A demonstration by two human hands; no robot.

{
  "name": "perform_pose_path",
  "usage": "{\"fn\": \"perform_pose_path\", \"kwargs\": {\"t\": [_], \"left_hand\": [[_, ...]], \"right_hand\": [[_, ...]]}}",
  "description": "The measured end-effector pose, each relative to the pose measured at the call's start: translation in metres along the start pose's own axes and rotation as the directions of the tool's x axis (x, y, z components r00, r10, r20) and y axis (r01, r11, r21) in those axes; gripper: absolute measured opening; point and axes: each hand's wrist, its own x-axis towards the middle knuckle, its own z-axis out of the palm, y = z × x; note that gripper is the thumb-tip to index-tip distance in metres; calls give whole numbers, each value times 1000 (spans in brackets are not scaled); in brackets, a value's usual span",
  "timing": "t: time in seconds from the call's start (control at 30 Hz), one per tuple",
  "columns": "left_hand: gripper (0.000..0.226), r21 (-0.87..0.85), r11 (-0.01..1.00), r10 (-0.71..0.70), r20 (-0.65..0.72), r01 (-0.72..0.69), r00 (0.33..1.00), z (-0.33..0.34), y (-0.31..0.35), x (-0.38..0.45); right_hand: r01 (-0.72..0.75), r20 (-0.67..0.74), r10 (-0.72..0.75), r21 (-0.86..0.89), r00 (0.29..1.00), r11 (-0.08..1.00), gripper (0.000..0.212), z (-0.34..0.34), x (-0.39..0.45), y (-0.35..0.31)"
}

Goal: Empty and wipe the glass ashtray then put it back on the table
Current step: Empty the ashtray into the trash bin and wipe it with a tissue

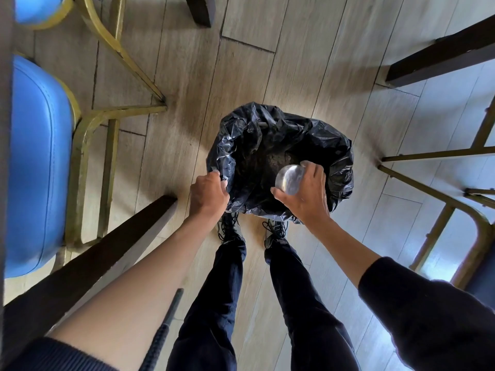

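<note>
Gripping the glass ashtray (290, 179) by its rim over the bin bag (340, 167), the right hand (305, 194) holds something heavy, slick and breakable, while the left hand (207, 195) pinches the bag's near edge.

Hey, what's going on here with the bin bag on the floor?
A person stands over a bin lined with a black bag. The right hand holds the glass ashtray tipped over the opening, apparently emptying it. The left hand grips the bag's near edge. No wiping cloth is visible.

Right hand (305, 194) tilts glass ashtray (290, 179) over black bin bag (334, 156); left hand (207, 195) grips bag rim.
</note>
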Motion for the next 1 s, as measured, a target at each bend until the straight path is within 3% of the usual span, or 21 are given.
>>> {"fn": "perform_pose_path", "kwargs": {"t": [0.1, 0.27, 0.4, 0.47, 0.53, 0.67, 0.8, 1.0], "left_hand": [[32, -10, 1000, -18, 9, 18, 1000, 1, 1, -1], [38, -112, 991, -72, 3, 72, 997, 6, -5, 3], [35, -228, 968, -108, -7, 103, 994, 11, -13, 3], [27, -263, 958, -119, -9, 112, 993, 11, -17, -2], [24, -276, 955, -119, -12, 111, 993, 11, -18, -8], [27, -299, 950, -99, -27, 86, 995, 7, -14, -24], [30, -327, 944, -54, -3, 50, 999, -4, -4, -51], [27, -359, 933, 5, 72, 22, 997, -40, 19, -109]], "right_hand": [[-53, 128, 62, -66, 990, 996, 95, 0, 0, 0], [-73, 59, 73, 7, 996, 997, 96, -4, 1, -3], [-235, 45, 232, 287, 972, 929, 92, -10, 1, -4], [-333, 96, 327, 465, 940, 820, 80, -17, 1, -4], [-436, 224, 390, 643, 893, 630, 65, -26, -1, -3], [-576, 501, 324, 791, 803, 206, 25, -47, -20, -9], [-568, 584, 309, 809, 750, -150, 41, -70, -50, -8], [-550, 641, 232, 756, 732, -355, 73, -126, -104, -20]]}}
